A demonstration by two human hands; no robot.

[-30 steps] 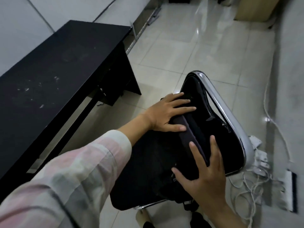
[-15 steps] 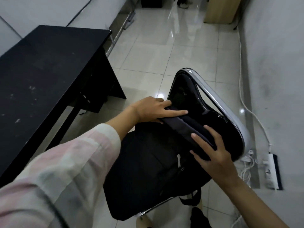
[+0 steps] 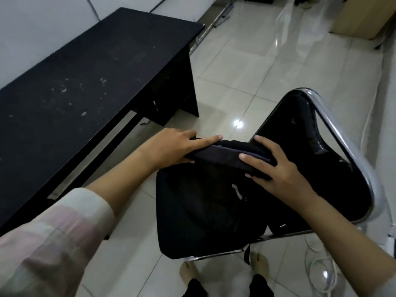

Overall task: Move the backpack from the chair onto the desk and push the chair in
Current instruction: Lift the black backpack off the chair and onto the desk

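Note:
A black backpack (image 3: 199, 215) hangs over the front of a black chair (image 3: 308, 133) with a chrome frame. My left hand (image 3: 177, 146) grips the left end of the backpack's top edge. My right hand (image 3: 280, 168) clasps the right end of the same top edge, fingers wrapped over the fabric. The backpack's top is lifted away from the chair back. The black desk (image 3: 81, 82) stands to the left, its top bare and scuffed with pale marks.
Glossy tiled floor (image 3: 246, 61) stretches ahead between desk and chair. White cables (image 3: 319, 266) lie on the floor at the lower right beside the wall. A tan cabinet (image 3: 360, 16) stands at the far right. My feet (image 3: 259, 262) are just below the chair's front.
Both hands have closed on the backpack's top edge and pulled it up and toward the desk. The view has shifted so the desk fills more of the left.

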